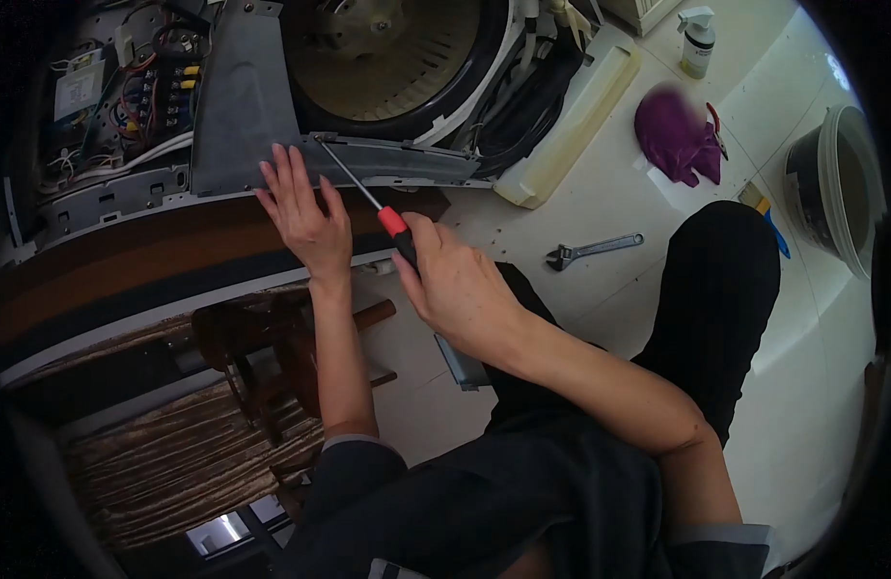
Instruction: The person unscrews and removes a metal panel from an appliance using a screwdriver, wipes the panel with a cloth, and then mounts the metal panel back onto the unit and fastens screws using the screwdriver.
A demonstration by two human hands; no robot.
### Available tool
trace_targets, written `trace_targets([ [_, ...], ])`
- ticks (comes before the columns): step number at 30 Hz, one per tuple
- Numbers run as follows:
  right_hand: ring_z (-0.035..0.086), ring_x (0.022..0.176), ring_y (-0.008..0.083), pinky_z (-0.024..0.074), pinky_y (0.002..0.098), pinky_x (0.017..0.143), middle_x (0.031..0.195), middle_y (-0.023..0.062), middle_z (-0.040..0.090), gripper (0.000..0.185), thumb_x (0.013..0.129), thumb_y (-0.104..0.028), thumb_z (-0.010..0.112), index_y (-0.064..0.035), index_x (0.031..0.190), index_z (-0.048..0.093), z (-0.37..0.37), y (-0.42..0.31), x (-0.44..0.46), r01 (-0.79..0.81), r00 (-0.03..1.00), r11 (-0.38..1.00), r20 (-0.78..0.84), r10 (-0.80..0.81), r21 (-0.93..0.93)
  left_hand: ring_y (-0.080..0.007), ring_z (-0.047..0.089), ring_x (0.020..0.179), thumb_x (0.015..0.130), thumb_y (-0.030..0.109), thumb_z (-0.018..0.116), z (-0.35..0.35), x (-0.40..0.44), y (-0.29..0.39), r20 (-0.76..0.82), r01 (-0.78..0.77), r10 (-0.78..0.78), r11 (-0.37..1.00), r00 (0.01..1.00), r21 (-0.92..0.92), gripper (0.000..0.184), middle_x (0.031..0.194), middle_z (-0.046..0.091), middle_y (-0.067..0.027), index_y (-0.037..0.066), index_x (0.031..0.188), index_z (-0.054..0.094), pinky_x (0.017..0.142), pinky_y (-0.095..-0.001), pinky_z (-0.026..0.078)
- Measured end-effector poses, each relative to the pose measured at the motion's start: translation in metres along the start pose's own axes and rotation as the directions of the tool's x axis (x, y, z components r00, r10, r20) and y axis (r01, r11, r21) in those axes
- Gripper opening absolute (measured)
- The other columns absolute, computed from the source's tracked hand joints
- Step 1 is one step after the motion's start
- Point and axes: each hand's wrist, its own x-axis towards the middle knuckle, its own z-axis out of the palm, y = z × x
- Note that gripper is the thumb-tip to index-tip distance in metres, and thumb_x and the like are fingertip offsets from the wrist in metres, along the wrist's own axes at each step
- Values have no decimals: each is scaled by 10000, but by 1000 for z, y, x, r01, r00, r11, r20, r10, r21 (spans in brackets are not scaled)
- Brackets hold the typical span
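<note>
1. Tiled floor (551, 222) stretches out right of my fingers, with an opened-up machine (127, 236) ahead of them.
2. Left hand (310, 227): fingers slightly apart, gripping nothing, tips over the grey metal panel (238, 106). Looks like they're resting on it, can't tell for sure.
3. Right hand (455, 289): fingers clamped around a red-and-black screwdriver (394, 223) handle.
4. Its shaft runs forward from those fingers, tip at the panel's edge near the left fingertips. Round fan wheel (407, 92) sits just beyond.
5. Right of the right-hand fingers: adjustable wrench (600, 249), then a bucket (804, 183) way farther out.
</note>
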Motion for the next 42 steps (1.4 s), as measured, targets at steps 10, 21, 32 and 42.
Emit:
trace_targets([
  [10,511,529,144,392,281,482,704,91,563,318,962,-201,569,40,1168,546,-13,1,17,-259,964,688,225,142,678,-233,196,1481,900,276,587,11,-9,-8,145,-10,-27,967,989,254,662,1586,268,-56,105,1495,352,1156,-561,-74],
  [21,361,461,67,237,226,425,764,24,505,292,998,-258,516,-25,1173,533,-28,-14,2,-585,797,-28,581,166,810,-214,174,1486,900,297,583,10,-11,-9,183,-13,-44,955,982,297,676,1598,239,-23,143,1507,330,1142,-574,-116],
  [32,377,459,75,246,233,433,733,16,499,255,975,-285,527,-42,1051,534,-102,12,21,-402,852,515,102,514,757,-245,186,1481,911,337,579,28,-21,-6,195,-105,30,915,980,389,654,1585,270,41,207,1508,346,1161,-537,-85],
  [42,384,474,89,262,227,430,773,32,513,258,979,-269,520,-39,1096,523,-129,33,38,-418,814,410,134,565,811,-186,149,1489,935,398,542,33,-25,-7,257,-28,-61,945,964,327,672,1613,171,64,211,1529,285,1189,-482,29],
])
